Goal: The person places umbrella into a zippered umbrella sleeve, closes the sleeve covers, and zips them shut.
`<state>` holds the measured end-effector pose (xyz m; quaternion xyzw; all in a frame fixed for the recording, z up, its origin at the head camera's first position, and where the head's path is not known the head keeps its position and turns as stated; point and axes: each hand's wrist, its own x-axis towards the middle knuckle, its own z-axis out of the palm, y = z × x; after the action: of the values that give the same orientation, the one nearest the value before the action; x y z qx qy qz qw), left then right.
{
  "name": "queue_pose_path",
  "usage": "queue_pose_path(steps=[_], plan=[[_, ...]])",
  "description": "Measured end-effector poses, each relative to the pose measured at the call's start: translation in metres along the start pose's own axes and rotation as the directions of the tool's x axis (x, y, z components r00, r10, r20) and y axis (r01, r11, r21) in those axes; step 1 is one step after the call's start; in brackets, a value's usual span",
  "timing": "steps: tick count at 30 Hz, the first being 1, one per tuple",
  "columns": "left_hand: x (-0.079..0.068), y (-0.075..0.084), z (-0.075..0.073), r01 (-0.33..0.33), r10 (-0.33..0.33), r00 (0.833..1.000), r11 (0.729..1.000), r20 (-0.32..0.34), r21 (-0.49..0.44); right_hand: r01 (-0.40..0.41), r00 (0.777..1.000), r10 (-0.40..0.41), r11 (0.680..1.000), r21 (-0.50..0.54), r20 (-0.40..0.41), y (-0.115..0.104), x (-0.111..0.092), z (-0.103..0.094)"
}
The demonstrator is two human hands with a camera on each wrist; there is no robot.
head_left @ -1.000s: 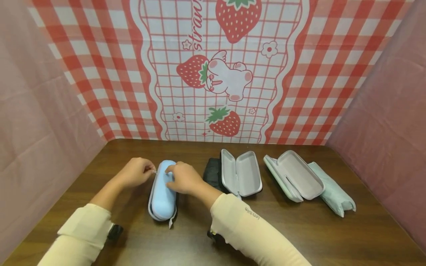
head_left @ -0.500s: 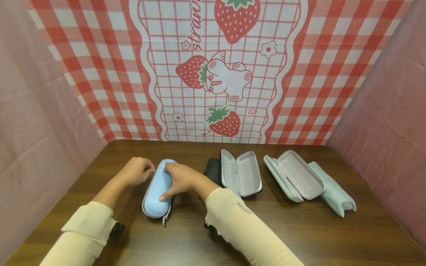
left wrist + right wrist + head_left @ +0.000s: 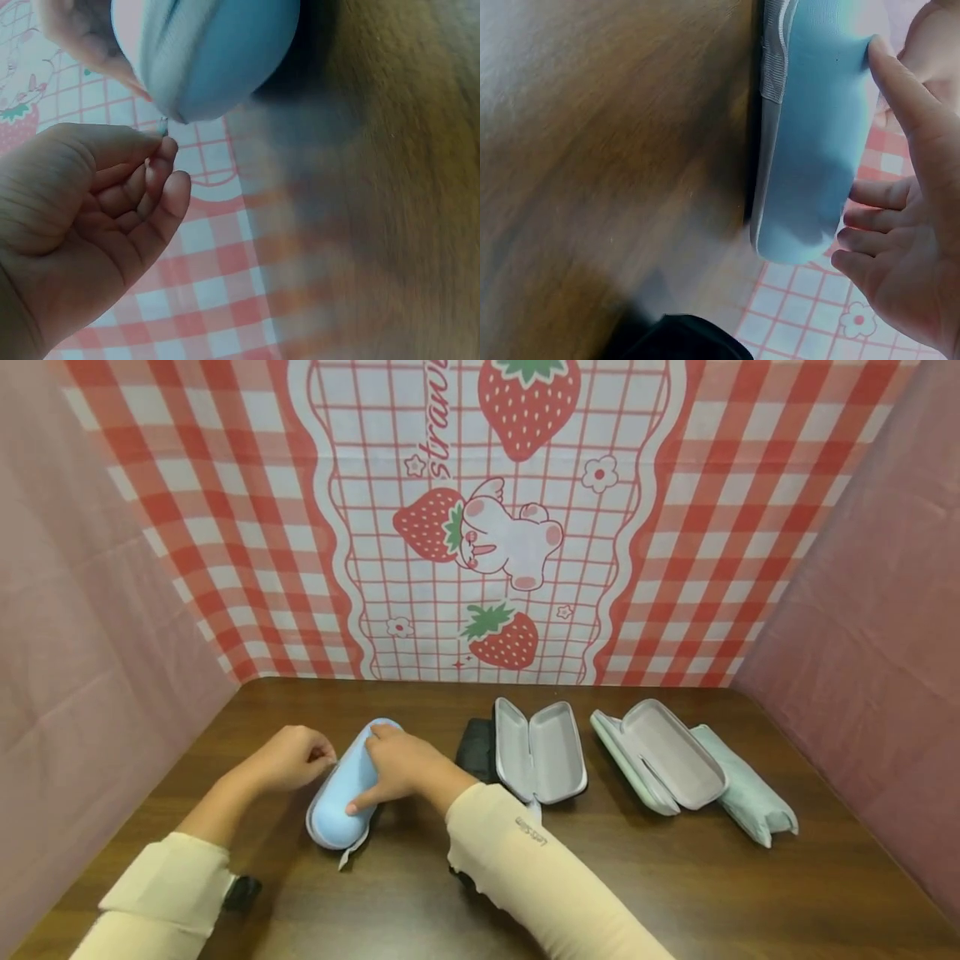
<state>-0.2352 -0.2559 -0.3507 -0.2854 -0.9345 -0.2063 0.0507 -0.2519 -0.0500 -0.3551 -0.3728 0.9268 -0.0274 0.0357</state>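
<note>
Wooden table (image 3: 420, 902), checked cloth (image 3: 277, 543) behind; blue case (image 3: 339, 806) lies between both hands.
My left hand (image 3: 288, 760) pinches a small tab (image 3: 163, 126) beside the case's seam, seemingly to control it; my right hand (image 3: 408, 766) spreads wide against the case, thumb on top, I judge to steady it. A gray-lined case (image 3: 557, 752) and green case (image 3: 671, 756) sit apart, opened out, presumably leaving working room.

Dark brown wood-grain desk (image 3: 735, 885) with a soft sheen of light toward the front, red-and-white checked backdrop (image 3: 738, 527) printed with strawberries (image 3: 529, 412), flowers (image 3: 600, 474) and a sideways white cartoon animal (image 3: 521, 543), pinkish cloth walls (image 3: 885, 627) at both sides.
</note>
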Motion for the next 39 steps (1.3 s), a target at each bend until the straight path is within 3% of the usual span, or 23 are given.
queue_pose_path(steps=[6,15,22,27,33,39], plan=[[-0.018,0.001,-0.005,-0.057,0.059,0.997,0.998,0.046,-0.029,-0.043,0.999,0.043,0.997,-0.057,0.006,-0.003,0.002,-0.001],[-0.03,0.002,-0.021,-0.024,0.037,0.988,0.996,0.153,-0.086,-0.117,0.993,0.118,0.981,-0.158,0.0,-0.009,0.003,-0.006],[-0.036,-0.002,-0.021,-0.026,0.044,0.985,0.994,0.165,-0.107,-0.206,0.975,0.219,0.952,-0.228,0.031,-0.012,0.004,-0.001],[-0.035,-0.007,-0.016,-0.028,0.04,0.991,0.996,0.128,-0.089,-0.191,0.978,0.206,0.944,-0.268,0.031,-0.01,0.004,0.0],[-0.03,-0.016,-0.011,0.0,0.0,1.0,1.0,0.009,0.019,-0.12,0.991,0.132,0.917,-0.379,0.005,0.001,0.001,-0.001],[-0.025,-0.028,-0.009,0.024,-0.017,0.997,0.996,-0.075,0.087,-0.074,0.997,0.078,0.955,-0.286,0.004,0.009,-0.001,-0.002]])
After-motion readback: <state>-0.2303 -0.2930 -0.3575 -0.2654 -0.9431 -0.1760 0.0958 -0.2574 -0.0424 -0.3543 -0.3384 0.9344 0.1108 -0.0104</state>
